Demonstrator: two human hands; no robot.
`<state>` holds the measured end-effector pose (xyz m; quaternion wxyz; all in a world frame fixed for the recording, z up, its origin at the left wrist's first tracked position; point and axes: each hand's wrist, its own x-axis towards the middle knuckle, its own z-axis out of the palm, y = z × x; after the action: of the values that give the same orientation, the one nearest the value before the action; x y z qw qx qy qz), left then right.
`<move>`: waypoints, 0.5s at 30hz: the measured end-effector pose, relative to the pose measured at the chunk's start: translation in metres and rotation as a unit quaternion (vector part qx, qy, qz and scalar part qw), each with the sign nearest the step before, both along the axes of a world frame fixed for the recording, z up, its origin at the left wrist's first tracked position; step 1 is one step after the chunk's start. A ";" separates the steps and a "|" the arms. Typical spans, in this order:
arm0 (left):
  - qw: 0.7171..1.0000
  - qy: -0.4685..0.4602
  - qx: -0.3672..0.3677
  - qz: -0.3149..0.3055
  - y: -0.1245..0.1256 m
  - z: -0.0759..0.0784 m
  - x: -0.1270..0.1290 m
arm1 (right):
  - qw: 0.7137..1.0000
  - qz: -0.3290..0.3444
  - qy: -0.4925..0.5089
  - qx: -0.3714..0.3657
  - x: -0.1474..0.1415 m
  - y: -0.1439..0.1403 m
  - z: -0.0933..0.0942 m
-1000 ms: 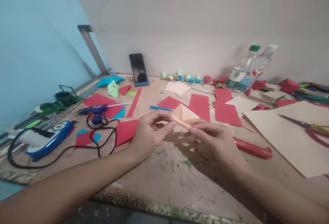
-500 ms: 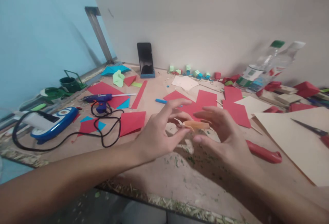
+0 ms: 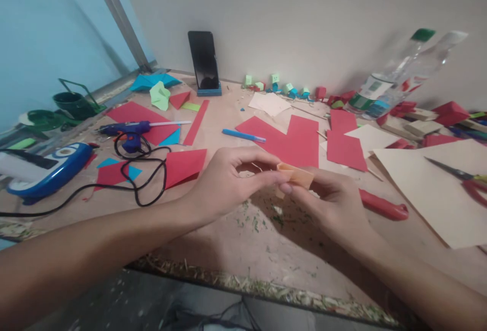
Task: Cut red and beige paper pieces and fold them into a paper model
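Fingertips (image 3: 279,175) of both hands meet on a small folded piece of peach paper (image 3: 296,175), held just above the table near its middle. The left hand (image 3: 224,181) curls in from the left, thumb and forefinger closed on the paper's left end, the other fingers bent loosely behind. The right hand (image 3: 331,199) comes from the right, thumb underneath and fingers over the top, pinched shut on the paper's right end. The paper looks folded flat into a short strip, with a small flap hanging beneath it.

Under the hands the table (image 3: 266,255) is bare board dusted with green and pale scraps. Just right of the right hand lies a red-handled knife (image 3: 382,206), and beyond it a large cream sheet (image 3: 429,194) with scissors (image 3: 462,178) resting on it. Behind the hands lie red paper sheets (image 3: 292,141) and a blue pen (image 3: 243,135). To the left sits another red sheet (image 3: 184,165), then a blue glue gun (image 3: 129,131) with its black cord (image 3: 148,179) looping over the board, and a blue and white case (image 3: 49,171) near the edge. At the far wall a phone (image 3: 204,62) stands upright in a holder, with a row of small folded paper pieces (image 3: 281,86) beside it and two plastic bottles (image 3: 391,80) lying farther right.
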<state>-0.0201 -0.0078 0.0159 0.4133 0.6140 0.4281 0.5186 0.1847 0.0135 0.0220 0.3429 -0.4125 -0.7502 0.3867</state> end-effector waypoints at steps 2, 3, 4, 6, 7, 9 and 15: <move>1.000 0.013 0.008 -0.003 0.000 0.002 -0.001 | 1.000 -0.006 -0.001 -0.008 0.000 -0.001 -0.001; 1.000 0.017 0.009 -0.001 0.000 0.003 -0.001 | 1.000 -0.009 -0.005 -0.011 0.000 -0.001 -0.001; 1.000 0.019 0.010 0.002 0.000 0.003 -0.001 | 1.000 -0.011 -0.010 -0.012 0.001 -0.002 -0.002; 1.000 0.020 0.004 0.004 0.000 0.004 -0.001 | 1.000 -0.012 -0.022 -0.008 0.001 -0.002 -0.002; 1.000 0.017 -0.001 0.004 0.000 0.004 -0.001 | 1.000 -0.011 -0.027 -0.005 0.002 -0.003 -0.002; 1.000 0.007 -0.008 0.000 0.000 0.003 -0.001 | 1.000 -0.006 -0.031 0.000 0.002 -0.003 -0.001; 0.999 -0.031 -0.012 -0.017 -0.001 0.000 -0.001 | 1.000 0.011 -0.011 -0.001 0.002 -0.004 0.001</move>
<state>-0.0206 -0.0085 0.0159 0.4422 0.6004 0.4104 0.5249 0.1863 0.0096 0.0234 0.3302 -0.4086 -0.7579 0.3868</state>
